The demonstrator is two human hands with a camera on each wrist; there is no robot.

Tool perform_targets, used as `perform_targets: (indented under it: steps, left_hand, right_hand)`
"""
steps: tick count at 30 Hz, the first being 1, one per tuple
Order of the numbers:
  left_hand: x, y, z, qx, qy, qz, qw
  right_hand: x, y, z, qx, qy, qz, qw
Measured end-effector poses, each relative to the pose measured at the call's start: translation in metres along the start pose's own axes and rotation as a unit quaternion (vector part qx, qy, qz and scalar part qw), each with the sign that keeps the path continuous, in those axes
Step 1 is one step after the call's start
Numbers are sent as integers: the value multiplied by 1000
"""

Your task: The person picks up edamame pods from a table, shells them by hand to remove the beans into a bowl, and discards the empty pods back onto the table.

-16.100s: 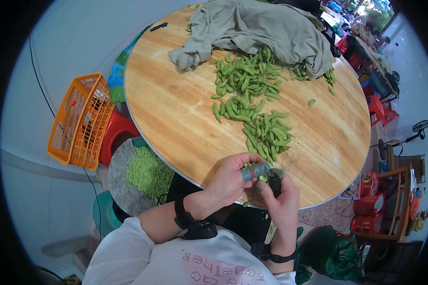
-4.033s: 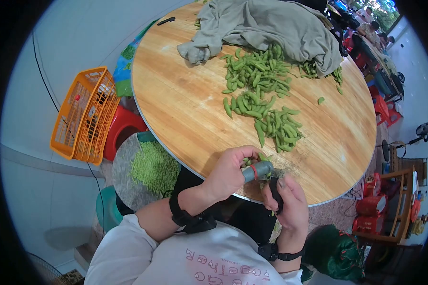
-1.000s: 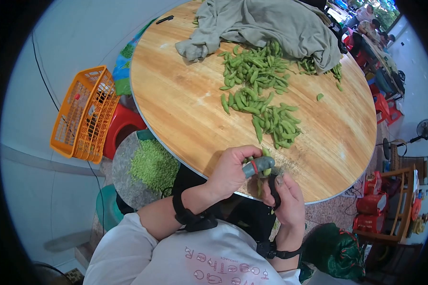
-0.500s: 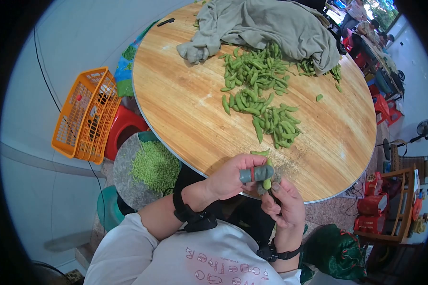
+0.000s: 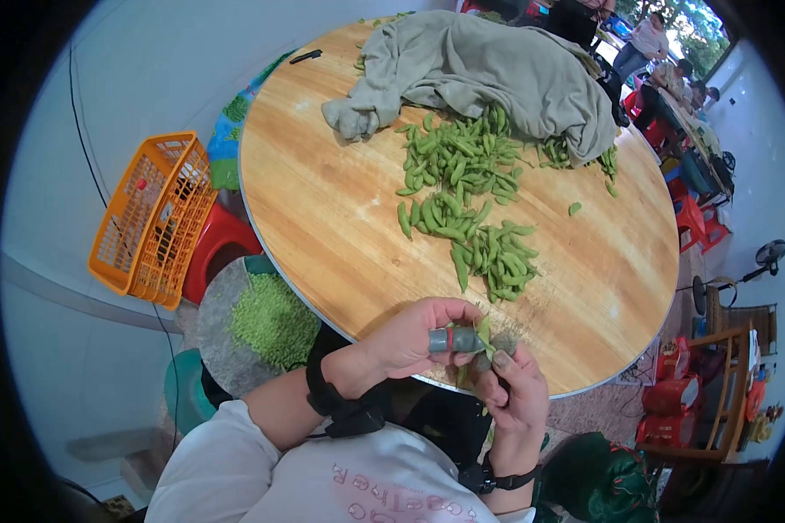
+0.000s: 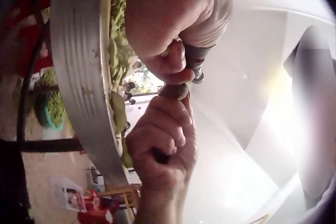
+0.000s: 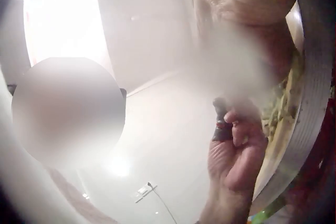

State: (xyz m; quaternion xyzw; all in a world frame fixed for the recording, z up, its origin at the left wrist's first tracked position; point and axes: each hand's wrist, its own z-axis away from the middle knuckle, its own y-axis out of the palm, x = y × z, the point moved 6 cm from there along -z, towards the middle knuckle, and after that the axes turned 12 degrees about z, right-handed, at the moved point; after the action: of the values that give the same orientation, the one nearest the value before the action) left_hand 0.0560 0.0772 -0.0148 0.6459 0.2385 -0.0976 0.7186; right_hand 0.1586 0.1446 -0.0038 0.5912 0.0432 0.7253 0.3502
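Over the table's near edge my left hand (image 5: 401, 344) pinches a green soybean pod (image 5: 485, 329) between forefinger and thumb. A grey cover (image 5: 453, 339) with a red band sheathes that thumb and presses against the pod. My right hand (image 5: 522, 383) meets it from the other side, its thumb and forefinger pinching the pod's lower end. In the left wrist view, the right hand's other fingers (image 6: 157, 129) are curled, with something dark between them, mostly hidden. Just beyond the hands lies a pile of soybean pods (image 5: 458, 166) on the round wooden table (image 5: 323, 227).
A grey-green cloth (image 5: 488, 70) covers more pods at the far side. Left of the table, shelled green beans (image 5: 275, 321) lie in a grey-lined container (image 5: 218, 331), near an orange basket (image 5: 153, 218) and red stool (image 5: 222, 248). A green bag (image 5: 597, 479) stands at lower right.
The pod has turned between my fingers, and the right fingertips have closed in at its lower end. The black object seen in the right hand a second ago is hidden in the head view.
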Motion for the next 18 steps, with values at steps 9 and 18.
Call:
perform_targets:
  steps: [9, 18]
  left_hand:
    - [-13, -3, 2, -82, -36, -181, 979]
    - [-18, 11, 8, -48, -37, -503, 862]
  right_hand:
    - [15, -28, 1, -36, -82, -131, 987]
    - [19, -28, 1, -117, -82, 336, 931]
